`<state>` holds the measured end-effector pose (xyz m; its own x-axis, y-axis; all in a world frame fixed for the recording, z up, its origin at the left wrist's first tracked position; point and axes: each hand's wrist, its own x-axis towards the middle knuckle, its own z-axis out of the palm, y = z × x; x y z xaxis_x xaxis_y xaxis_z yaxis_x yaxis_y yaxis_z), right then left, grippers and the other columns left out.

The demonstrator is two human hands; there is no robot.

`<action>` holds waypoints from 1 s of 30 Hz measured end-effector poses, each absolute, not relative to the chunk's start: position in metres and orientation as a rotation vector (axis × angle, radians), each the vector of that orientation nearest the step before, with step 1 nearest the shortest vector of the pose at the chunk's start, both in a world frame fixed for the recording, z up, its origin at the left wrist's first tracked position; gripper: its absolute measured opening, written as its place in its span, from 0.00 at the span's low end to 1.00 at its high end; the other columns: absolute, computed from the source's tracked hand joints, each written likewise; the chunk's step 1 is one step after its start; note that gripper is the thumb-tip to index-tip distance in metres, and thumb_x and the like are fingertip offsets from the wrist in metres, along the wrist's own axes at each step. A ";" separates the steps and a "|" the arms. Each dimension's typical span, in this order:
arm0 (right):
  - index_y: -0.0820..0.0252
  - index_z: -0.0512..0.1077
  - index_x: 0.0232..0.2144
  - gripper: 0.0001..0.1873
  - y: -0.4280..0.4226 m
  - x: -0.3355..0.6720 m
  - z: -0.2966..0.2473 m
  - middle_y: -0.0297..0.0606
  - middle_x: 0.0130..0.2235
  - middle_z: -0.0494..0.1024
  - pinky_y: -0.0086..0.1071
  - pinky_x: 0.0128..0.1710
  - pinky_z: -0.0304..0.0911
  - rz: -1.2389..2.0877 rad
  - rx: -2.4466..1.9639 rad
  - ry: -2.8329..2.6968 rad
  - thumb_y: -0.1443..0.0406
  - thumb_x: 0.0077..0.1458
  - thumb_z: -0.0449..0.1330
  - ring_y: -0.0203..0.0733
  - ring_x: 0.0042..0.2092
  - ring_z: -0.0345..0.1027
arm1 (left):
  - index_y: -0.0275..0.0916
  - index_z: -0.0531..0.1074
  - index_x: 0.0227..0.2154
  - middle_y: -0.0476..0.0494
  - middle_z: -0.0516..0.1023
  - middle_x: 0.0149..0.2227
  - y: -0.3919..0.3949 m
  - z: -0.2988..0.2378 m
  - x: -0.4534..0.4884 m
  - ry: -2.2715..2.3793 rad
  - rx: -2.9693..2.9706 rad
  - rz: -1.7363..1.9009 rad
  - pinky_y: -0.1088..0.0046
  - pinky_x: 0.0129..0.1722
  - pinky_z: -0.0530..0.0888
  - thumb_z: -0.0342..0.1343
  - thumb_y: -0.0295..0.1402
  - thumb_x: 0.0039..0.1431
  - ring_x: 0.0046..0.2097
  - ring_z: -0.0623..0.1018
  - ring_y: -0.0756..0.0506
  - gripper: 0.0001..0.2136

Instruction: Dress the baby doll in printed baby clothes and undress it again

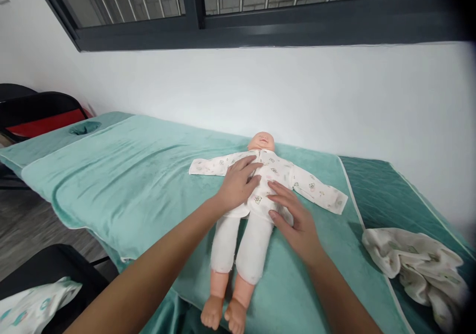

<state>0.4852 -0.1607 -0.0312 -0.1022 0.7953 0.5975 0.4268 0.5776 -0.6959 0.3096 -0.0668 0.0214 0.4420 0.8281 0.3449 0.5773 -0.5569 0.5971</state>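
A baby doll lies on its back on a green-covered bed, its head toward the wall and its bare feet toward me. It has on a white printed baby shirt with both sleeves spread out sideways, over white leg coverings. My left hand rests on the shirt's front at the left side of the chest, fingers extended. Over the right side of the doll's belly is my right hand, its fingers spread at the shirt. No doll hands show at the sleeve ends.
A crumpled printed cloth lies on the bed's right side. The green bed cover runs left to a face hole. Chairs stand at the left, one holding a white printed package. A wall and barred window rise behind.
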 end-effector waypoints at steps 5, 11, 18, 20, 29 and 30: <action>0.51 0.73 0.43 0.07 -0.158 0.487 -0.032 0.41 0.48 0.74 0.46 0.53 0.64 0.364 -1.115 -1.569 0.63 0.62 0.59 0.48 0.51 0.68 | 0.46 0.67 0.54 0.43 0.61 0.68 -0.097 0.009 0.290 1.181 2.254 0.933 0.56 0.68 0.58 0.55 0.35 0.63 0.69 0.60 0.42 0.17; 0.55 0.70 0.31 0.10 -0.161 0.486 -0.031 0.35 0.31 0.71 0.36 0.34 0.59 0.506 -1.148 -1.642 0.62 0.65 0.55 0.40 0.33 0.64 | 0.45 0.68 0.41 0.44 0.57 0.70 -0.130 -0.004 0.270 1.203 2.151 0.924 0.53 0.68 0.59 0.56 0.35 0.62 0.70 0.57 0.41 0.06; 0.56 0.66 0.26 0.15 -0.164 0.488 -0.038 0.31 0.25 0.66 0.33 0.29 0.55 0.524 -1.209 -1.659 0.60 0.65 0.55 0.36 0.28 0.58 | 0.51 0.63 0.56 0.46 0.50 0.71 -0.145 -0.019 0.259 1.202 2.021 0.960 0.53 0.69 0.59 0.54 0.21 0.53 0.72 0.52 0.42 0.28; 0.55 0.65 0.25 0.15 -0.164 0.488 -0.039 0.31 0.25 0.66 0.33 0.28 0.55 0.502 -1.216 -1.693 0.60 0.65 0.55 0.36 0.27 0.59 | 0.51 0.63 0.56 0.47 0.50 0.71 -0.146 -0.020 0.259 1.192 2.037 0.963 0.54 0.70 0.57 0.53 0.19 0.51 0.72 0.51 0.42 0.30; 0.52 0.68 0.43 0.12 -0.165 0.479 -0.035 0.42 0.41 0.72 0.43 0.42 0.66 0.009 -1.100 -1.956 0.64 0.58 0.64 0.48 0.44 0.67 | 0.48 0.71 0.41 0.47 0.64 0.64 -0.151 -0.021 0.261 1.241 1.933 1.145 0.58 0.64 0.67 0.51 0.29 0.64 0.66 0.65 0.43 0.07; 0.52 0.68 0.43 0.12 -0.165 0.477 -0.034 0.42 0.41 0.72 0.43 0.42 0.66 -0.017 -1.106 -1.969 0.64 0.58 0.64 0.49 0.44 0.67 | 0.48 0.72 0.40 0.46 0.66 0.62 -0.152 -0.021 0.261 1.244 1.918 1.187 0.59 0.64 0.67 0.51 0.30 0.65 0.64 0.67 0.44 0.06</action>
